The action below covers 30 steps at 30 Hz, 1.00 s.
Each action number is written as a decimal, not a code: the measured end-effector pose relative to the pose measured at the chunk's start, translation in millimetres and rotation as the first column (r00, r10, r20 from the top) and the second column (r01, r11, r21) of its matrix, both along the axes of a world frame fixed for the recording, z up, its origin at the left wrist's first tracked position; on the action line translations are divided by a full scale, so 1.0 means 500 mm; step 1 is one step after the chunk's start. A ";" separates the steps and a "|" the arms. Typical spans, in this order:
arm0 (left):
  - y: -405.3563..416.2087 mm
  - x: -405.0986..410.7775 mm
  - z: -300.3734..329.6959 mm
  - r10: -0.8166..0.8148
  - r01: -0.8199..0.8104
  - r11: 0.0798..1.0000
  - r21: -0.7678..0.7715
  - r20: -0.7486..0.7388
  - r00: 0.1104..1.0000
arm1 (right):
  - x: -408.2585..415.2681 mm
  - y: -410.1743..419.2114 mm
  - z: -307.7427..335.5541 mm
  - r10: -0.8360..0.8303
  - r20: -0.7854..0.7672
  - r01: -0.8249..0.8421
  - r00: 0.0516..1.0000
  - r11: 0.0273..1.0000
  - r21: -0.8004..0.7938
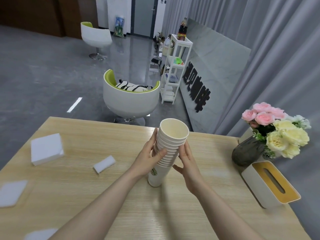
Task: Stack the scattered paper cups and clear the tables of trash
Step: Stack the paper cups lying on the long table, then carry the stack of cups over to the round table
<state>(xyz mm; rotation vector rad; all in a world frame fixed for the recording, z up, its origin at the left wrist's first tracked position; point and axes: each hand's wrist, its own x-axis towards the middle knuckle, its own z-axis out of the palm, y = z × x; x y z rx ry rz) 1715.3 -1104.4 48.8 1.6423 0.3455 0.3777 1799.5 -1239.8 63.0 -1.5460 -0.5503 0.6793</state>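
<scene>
Cream-white paper, rolled at each rim, makes up the stack of cups (167, 149) standing in the centre of the frame on the pale wood-grain table (107, 196). The stack leans a little toward the upper right, its base resting on the tabletop, and the lowest cup carries a round green logo. The top cup's mouth is open and its inside is plain and smooth.

The left hand (149, 158) grips the stack from the left side, fingers reaching up along the ribbed rims and the thumb curled across the front. The right hand (187, 161) holds the right side, fingers laid up against the cups with the thumb curled toward them lower down.

To the left of centre lies a small folded white napkin (104, 164), soft-edged. Farther left sits a thick square pile of napkins (46, 149), and a flat white sheet (12, 193) lies at the left edge. At the right, a white tissue box (270, 184) with a yellow wooden lid stands just in front of a dark glass vase (245, 151) holding pink and cream flowers (280, 130). Beyond the table, in the middle of the frame, is a glossy white tub chair (129, 99) lined in green.
</scene>
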 end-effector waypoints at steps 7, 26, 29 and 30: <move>0.002 -0.004 0.010 0.060 -0.058 0.997 -0.044 0.054 0.997 | -0.033 0.015 -0.007 -0.081 0.158 0.070 0.984 0.995 0.074; 0.145 -0.314 0.110 0.413 -0.415 0.909 -0.027 0.171 0.894 | -0.291 0.226 0.087 0.001 0.316 -0.095 0.949 0.954 0.283; 0.164 -0.390 0.111 0.499 -0.500 0.865 -0.041 0.166 0.850 | -0.349 0.266 0.081 0.090 0.308 -0.187 0.947 0.935 0.301; 0.170 -0.416 0.112 0.531 -0.531 0.846 -0.042 0.163 0.832 | -0.368 0.279 0.079 0.125 0.312 -0.223 0.942 0.927 0.300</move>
